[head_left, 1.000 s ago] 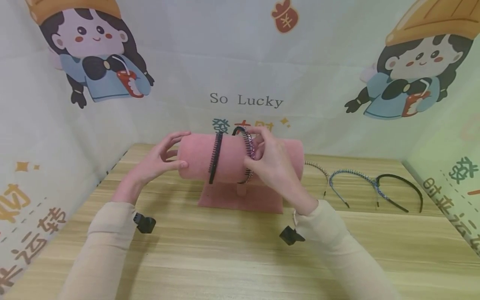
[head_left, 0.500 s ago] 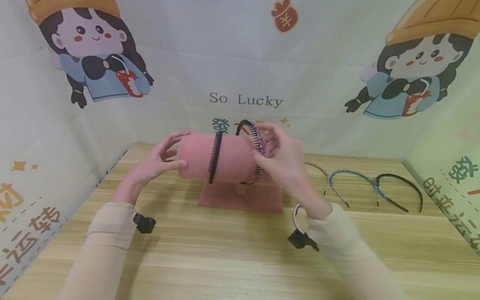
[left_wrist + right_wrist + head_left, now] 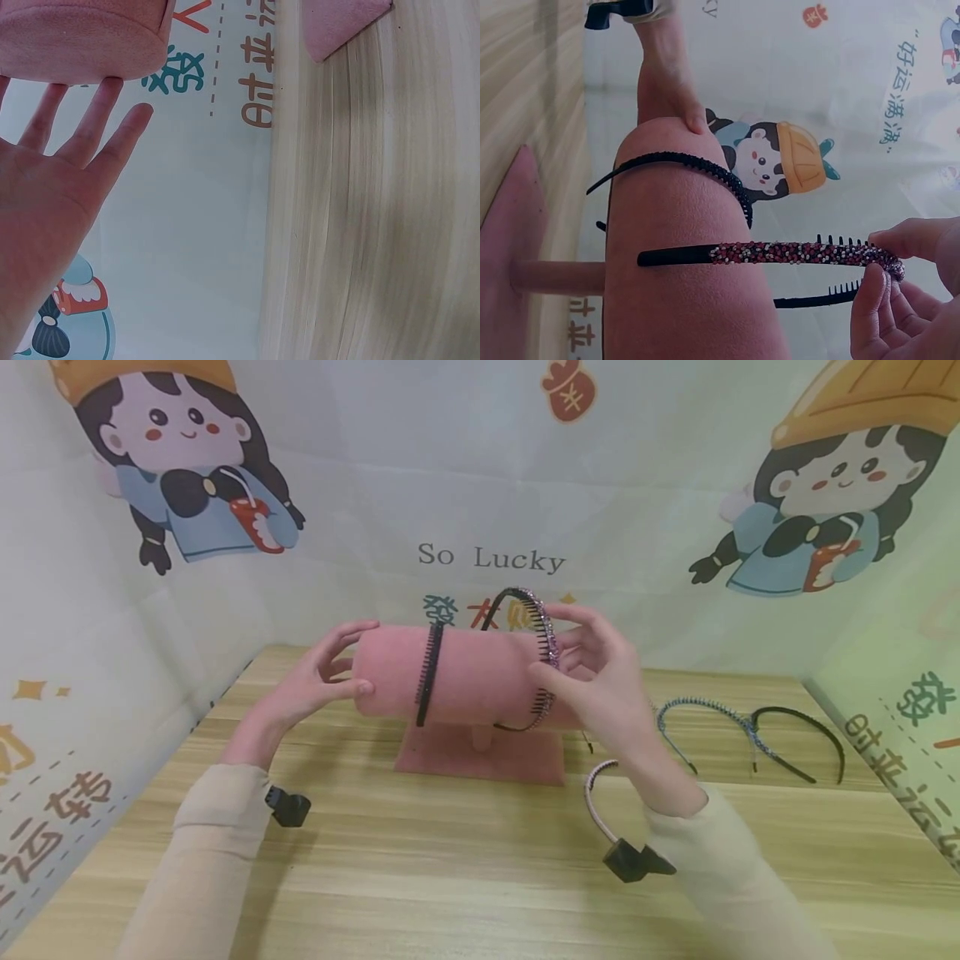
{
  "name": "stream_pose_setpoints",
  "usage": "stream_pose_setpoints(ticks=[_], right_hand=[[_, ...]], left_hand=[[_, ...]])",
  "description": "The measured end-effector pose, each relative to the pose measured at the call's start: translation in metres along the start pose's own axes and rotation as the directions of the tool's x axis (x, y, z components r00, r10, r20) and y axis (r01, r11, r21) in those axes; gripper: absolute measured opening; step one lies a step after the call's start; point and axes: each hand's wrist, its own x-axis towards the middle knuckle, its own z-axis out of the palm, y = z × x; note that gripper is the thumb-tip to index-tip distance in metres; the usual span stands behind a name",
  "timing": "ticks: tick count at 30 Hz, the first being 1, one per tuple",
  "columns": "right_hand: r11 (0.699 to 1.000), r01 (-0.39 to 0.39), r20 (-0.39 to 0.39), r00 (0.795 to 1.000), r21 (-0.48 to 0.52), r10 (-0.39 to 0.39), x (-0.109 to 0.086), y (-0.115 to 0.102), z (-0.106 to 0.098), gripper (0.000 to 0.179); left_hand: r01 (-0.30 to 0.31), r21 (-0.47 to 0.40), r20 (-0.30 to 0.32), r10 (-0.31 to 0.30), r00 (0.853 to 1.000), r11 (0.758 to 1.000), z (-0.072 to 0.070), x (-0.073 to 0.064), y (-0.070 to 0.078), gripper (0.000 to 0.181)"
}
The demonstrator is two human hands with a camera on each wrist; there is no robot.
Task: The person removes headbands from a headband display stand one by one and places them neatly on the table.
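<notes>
A pink velvety headband stand (image 3: 480, 668) lies crosswise on its post and base. My left hand (image 3: 311, 681) holds its left end, thumb at the front and fingers spread toward the top and back; the left wrist view shows fingertips (image 3: 112, 84) at the roll's end. My right hand (image 3: 607, 677) pinches a sparkly beaded headband (image 3: 787, 253), with small black teeth, between thumb and fingers. The headband stands off the front and top of the roll, its band passing around it. To the left, a black toothed headband (image 3: 430, 675) sits on the roll.
On the table (image 3: 375, 868) at right lie a blue headband (image 3: 705, 703) and a black headband (image 3: 806, 722), close together. A pale headband (image 3: 592, 793) lies partly under my right wrist. A printed cloth (image 3: 360, 493) hangs behind the table.
My right hand has moved right along the roll, bringing the beaded headband with it and farther off the surface. More of the pale headband shows. My left hand has stayed in place.
</notes>
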Motion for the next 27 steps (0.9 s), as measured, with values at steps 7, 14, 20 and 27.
stream_pose_setpoints(ticks=[7,14,20,27], right_hand=[[1.0,0.02,-0.012,1.0,-0.019,-0.02,-0.006,-0.002,-0.01,0.059],[0.997,0.042,-0.034,0.998,-0.061,-0.044,-0.01,0.0,-0.018,0.058],[0.998,0.045,-0.038,0.998,-0.044,-0.047,-0.012,-0.002,-0.023,0.059],[0.998,0.06,-0.039,0.997,-0.024,-0.061,-0.016,-0.002,-0.031,0.059]], left_hand=[[0.002,0.0,-0.001,-0.002,1.0,1.0,0.0,0.0,-0.001,0.075],[0.009,-0.003,-0.002,-0.009,1.0,1.0,0.0,0.001,-0.003,0.075],[0.008,0.005,-0.005,-0.008,1.0,1.0,0.0,0.001,-0.003,0.075],[0.022,0.007,-0.015,-0.022,1.0,1.0,0.001,0.002,-0.003,0.075]])
